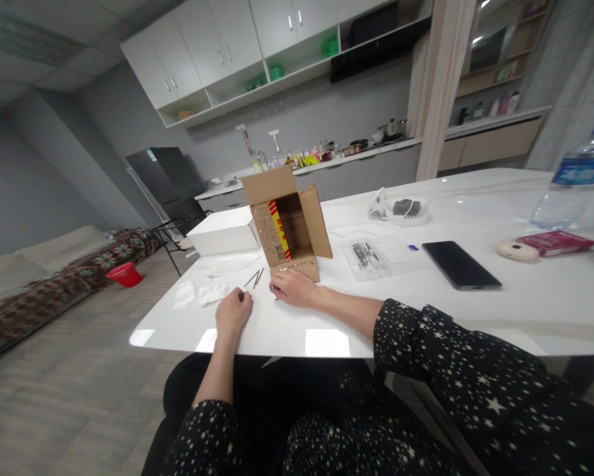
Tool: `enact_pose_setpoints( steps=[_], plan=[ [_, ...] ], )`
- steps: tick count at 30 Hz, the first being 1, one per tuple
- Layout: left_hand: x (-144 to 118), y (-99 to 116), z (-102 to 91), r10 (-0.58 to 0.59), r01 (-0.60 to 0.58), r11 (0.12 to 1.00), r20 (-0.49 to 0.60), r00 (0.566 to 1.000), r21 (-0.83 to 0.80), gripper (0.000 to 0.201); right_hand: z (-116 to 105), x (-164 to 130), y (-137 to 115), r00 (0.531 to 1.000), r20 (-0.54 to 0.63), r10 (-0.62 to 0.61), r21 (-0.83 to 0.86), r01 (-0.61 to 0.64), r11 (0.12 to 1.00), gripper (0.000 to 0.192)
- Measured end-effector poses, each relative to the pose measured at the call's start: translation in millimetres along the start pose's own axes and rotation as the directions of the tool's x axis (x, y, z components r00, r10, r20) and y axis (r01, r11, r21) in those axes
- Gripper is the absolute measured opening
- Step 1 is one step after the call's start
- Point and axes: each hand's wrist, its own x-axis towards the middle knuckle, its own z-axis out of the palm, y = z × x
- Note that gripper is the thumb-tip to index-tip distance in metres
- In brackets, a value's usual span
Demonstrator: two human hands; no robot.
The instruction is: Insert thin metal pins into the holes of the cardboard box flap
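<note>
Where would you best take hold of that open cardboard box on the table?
Probably by the two side walls of the cardboard box, coming from above and behind. It stands on the table with flaps spread open, and the right hand rests at its front flap, so the plain sides are freest.

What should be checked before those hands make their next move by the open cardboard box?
1. Cardboard box stands steady on the white table: ok.
2. Right hand rests at the box's front flap: ok.
3. Left hand holds anything: cannot tell, fingers curled.
4. Thin dark sticks lie between the hands, within reach: ok.
5. Black phone and water bottle sit apart from the hands: ok.
6. What the right fingertips touch: cannot tell, too small.
</note>
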Motion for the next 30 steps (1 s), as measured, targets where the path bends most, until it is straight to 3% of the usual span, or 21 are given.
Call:
enact_pose_setpoints(
  steps=[5,15,30],
  plan=[
    [-0.5,0.2,0.0,0.0,0.0,1.0,0.002,1.0,0.01,0.033,-3.0,-1.1,-4.2,0.999,0.052,-0.001,-0.032,0.003,0.999,0.019],
    [0.9,-1.0,1.2,-0.003,0.003,1.0,0.007,1.0,0.025,0.033,-1.2,-0.5,-1.9,0.986,0.093,0.14,-0.013,-0.139,0.99,0.017],
    [0.6,-0.7,-0.2,0.0,0.0,1.0,0.007,1.0,0.027,0.032,2.0,-2.1,-1.5,0.985,0.091,0.149,-0.031,-0.147,0.989,0.016]
  ],
)
